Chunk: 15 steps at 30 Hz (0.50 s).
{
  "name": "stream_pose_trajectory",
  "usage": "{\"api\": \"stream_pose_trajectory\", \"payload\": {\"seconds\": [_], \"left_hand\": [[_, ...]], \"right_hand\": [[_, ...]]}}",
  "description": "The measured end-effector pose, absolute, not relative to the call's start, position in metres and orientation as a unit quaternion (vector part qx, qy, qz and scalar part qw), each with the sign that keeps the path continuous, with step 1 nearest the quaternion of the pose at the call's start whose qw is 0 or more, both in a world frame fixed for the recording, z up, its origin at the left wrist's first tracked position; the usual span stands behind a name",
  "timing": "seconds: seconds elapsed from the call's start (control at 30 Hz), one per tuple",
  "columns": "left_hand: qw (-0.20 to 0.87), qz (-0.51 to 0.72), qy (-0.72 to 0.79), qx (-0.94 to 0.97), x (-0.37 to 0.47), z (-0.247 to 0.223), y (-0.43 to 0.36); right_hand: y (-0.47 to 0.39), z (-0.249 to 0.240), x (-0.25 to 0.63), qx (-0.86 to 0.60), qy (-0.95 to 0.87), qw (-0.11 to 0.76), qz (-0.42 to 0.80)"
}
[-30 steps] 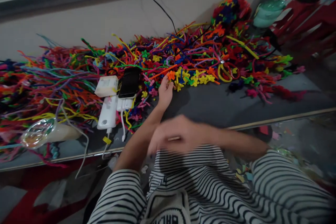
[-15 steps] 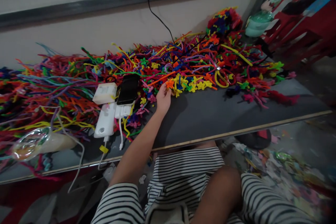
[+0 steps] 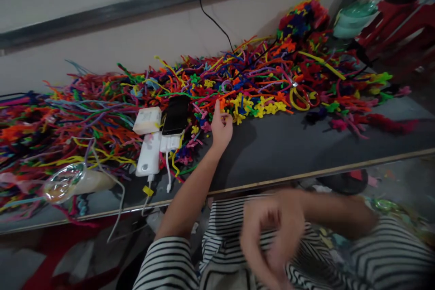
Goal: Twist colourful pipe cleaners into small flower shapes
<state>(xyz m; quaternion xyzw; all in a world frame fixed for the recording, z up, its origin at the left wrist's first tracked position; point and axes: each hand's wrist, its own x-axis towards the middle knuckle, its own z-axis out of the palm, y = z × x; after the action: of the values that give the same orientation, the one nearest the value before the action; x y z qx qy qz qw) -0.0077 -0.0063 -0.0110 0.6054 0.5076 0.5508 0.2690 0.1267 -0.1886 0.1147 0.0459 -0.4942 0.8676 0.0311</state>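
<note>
My left hand [image 3: 222,129] is at the front edge of a long heap of coloured pipe cleaners [image 3: 112,90]. Its index finger stretches forward beside an orange pipe-cleaner flower [image 3: 222,104], the other fingers are bent, and I see nothing held. To its right lies a row of yellow pipe-cleaner flowers [image 3: 267,107], mixed with some blue and green. My right hand [image 3: 275,235] is over my lap, its fingers curved and smeared by motion; whether it holds anything does not show. Scissors [image 3: 301,99] with yellow and red handles rest on the heap beyond the flowers.
Left of my left hand lie a black phone [image 3: 176,115], a white power bank [image 3: 148,154] with cables and a white box [image 3: 147,120]. A clear plastic cup [image 3: 79,183] lies on its side near the table edge [image 3: 272,181]. Scraps cover the floor at right.
My right hand has risen into view over my lap. My left index finger has straightened away from the orange flower it was pinching. The whole view has shifted slightly.
</note>
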Motion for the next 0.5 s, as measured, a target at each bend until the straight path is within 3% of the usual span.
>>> {"api": "stream_pose_trajectory", "payload": {"seconds": [0.1,0.23,0.4,0.5], "left_hand": [[0.236,0.529,0.472,0.665,-0.006,-0.006,-0.008],[0.174,0.507,0.454,0.712,-0.004,-0.001,-0.011],[0.052,0.525,0.488,0.696,-0.013,0.003,-0.013],[0.027,0.529,0.479,0.7,-0.016,0.005,-0.014]], "right_hand": [[-0.133,0.105,0.16,-0.183,-0.563,0.246,0.767],[-0.053,0.079,0.211,-0.396,-0.612,0.383,0.567],[0.029,0.068,0.248,-0.501,-0.677,0.442,0.306],[0.071,0.081,0.245,-0.53,-0.729,0.405,0.153]]}}
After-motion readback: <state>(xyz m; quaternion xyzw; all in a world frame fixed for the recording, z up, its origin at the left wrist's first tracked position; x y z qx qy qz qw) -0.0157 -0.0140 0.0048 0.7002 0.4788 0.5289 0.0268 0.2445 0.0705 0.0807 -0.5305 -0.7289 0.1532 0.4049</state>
